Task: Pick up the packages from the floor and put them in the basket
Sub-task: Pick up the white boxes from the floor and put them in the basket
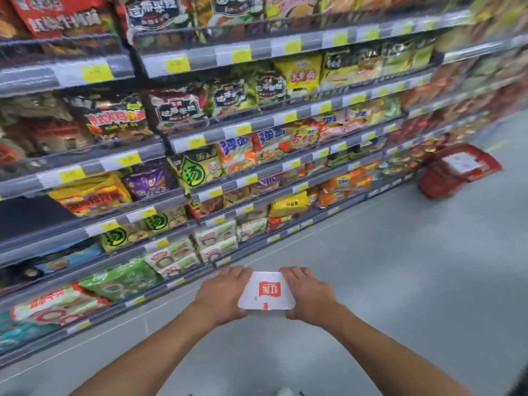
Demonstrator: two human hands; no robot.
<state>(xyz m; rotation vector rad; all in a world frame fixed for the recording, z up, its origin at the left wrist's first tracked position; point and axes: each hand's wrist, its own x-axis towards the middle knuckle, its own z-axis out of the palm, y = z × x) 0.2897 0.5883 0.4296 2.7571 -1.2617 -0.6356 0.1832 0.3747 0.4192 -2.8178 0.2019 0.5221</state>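
Head — left hand (221, 295), right hand (308, 295) cover package (267, 294) ends

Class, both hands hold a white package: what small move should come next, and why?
Probably carry the white package forward and right toward the red basket: the left hand and right hand grip it, and the basket stands apart by the shelves.

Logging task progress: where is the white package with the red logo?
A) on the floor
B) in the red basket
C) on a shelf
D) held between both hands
D: the left hand and right hand grip the white package by its sides, far from the red basket.
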